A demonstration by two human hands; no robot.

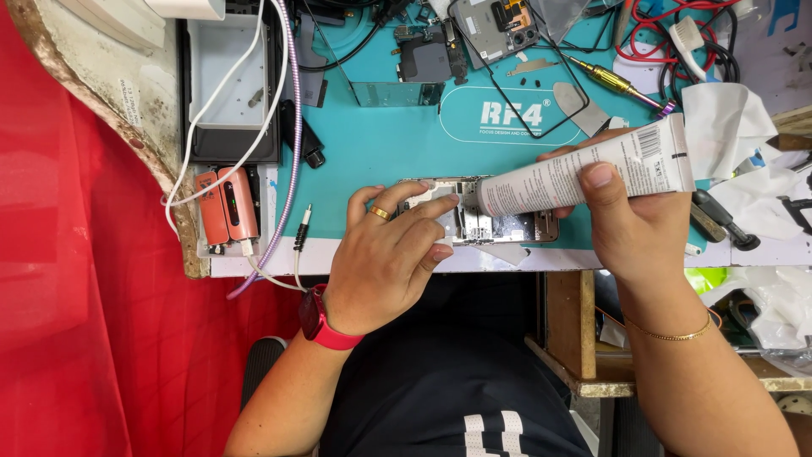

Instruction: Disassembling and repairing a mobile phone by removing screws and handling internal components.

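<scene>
Head view, looking straight down. Opened phone frame (478,222) at centre of frame, flat on the teal work mat (381,144) near the front edge of the desk (338,258); long axis left-right across the picture. Inner parts exposed, no back cover or screen on it.

Left hand (385,254) at lower centre: fingers (423,211) curled over the left end of the phone frame, pressing it down; ring on one finger, red watch at the wrist.

Right hand (630,220) at right of centre: fingers pinched around a white adhesive tube (584,173). Tube lying nearly level, long axis left-right with a slight rise toward the right; nozzle end pointing left, sitting at or just above the upper edge of the phone frame; crimped end toward upper right. Contact of nozzle with frame not resolvable.

Progress, judged: phone disassembled and held ready, tube brought to the frame. No bead of adhesive discernible along the frame; application at start or barely begun. Loose back panel (499,25) and brass-handled screwdriver (613,82) at top of frame, apart from both hands.
</scene>
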